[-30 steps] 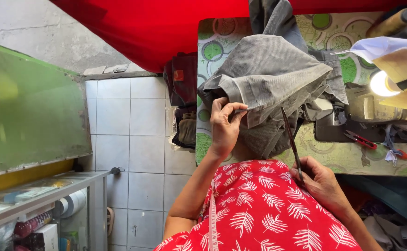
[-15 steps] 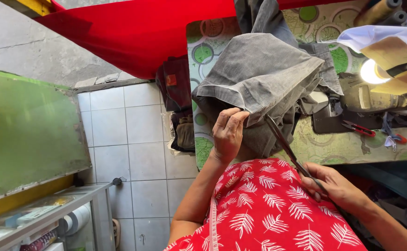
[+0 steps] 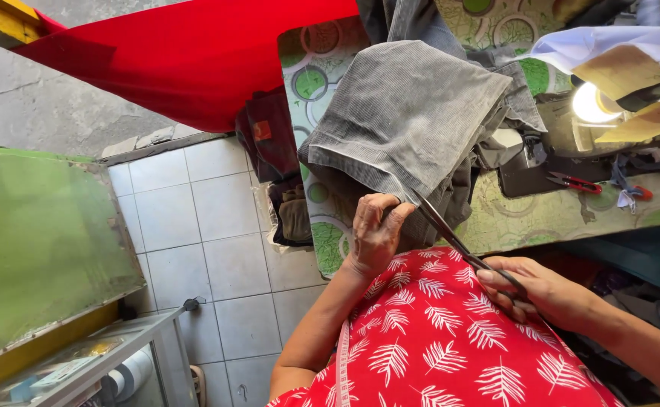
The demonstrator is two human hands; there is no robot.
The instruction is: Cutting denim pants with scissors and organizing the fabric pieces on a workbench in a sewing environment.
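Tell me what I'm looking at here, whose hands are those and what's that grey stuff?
The camera sits on a person's head and looks down, so you see their own two hands. The left hand pinches the edge of a folded grey corduroy cloth. The right hand holds long dark scissors, with the tips at the cloth's edge. The cloth lies on a table with a green circle-patterned cover. Small red-handled snips and a glowing lamp are there too. The red leafy fabric below covers the person's lap.
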